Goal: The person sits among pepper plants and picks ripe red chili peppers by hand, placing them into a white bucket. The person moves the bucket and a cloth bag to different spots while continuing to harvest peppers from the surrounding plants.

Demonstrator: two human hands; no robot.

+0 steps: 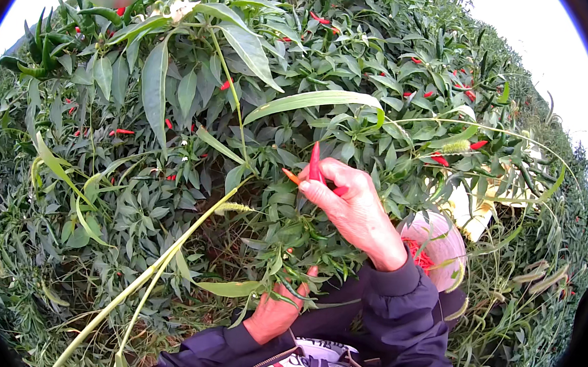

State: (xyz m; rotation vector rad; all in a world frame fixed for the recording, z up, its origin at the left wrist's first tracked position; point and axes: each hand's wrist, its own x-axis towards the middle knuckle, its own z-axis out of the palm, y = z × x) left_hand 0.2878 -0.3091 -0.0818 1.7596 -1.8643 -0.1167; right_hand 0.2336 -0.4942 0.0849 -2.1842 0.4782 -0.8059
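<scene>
My right hand (355,204) is closed around several ripe chilli peppers. One red chilli (315,162) points upward between thumb and forefinger, and an orange chilli (290,176) sticks out to the left. Lower down, my left hand (276,310) reaches in among the leaves of a chilli plant (295,225). Slim green chillies (284,299) lie across its fingers. Leaves cover part of that hand, so its grip is hidden. Beside my right wrist stands a pale bucket (448,244) with red chillies (416,253) inside.
A thick grass stalk (161,261) crosses in front from the lower left. Leafy chilli plants (139,212) with red and green fruit surround me. Behind the bucket is a pale yellow object (472,212), partly covered by leaves. Foxtail grass (542,278) grows at the right.
</scene>
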